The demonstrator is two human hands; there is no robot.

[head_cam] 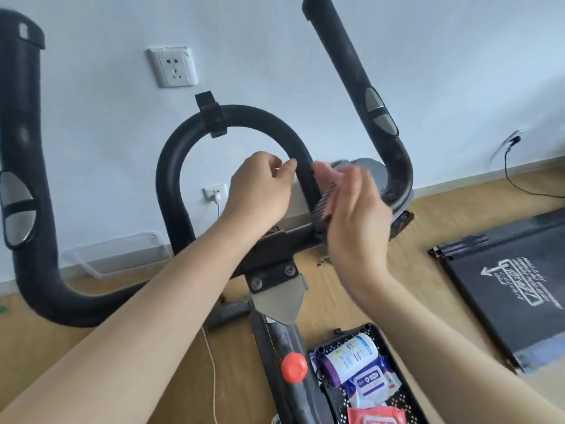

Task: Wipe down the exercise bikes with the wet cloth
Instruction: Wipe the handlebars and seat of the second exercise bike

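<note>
The exercise bike's black foam handlebars fill the view: a centre loop bar [244, 117] and two outer horns [24, 148] [351, 71]. My right hand [354, 215], blurred by motion, holds a pink and grey striped cloth [323, 198] against the right leg of the loop bar. My left hand [260, 185] sits inside the loop with curled fingers. Its thumb tip touches the same leg, and nothing shows in its grasp. The bike's grey console [367, 169] is partly hidden behind my right hand.
A black basket [371, 330] with packs of wipes lies on the wooden floor at the bottom right, beside the frame's red knob [294, 367]. A black treadmill deck [504, 286] lies at the right. A clear plastic tray [116, 252] stands by the wall, under the sockets [172, 67].
</note>
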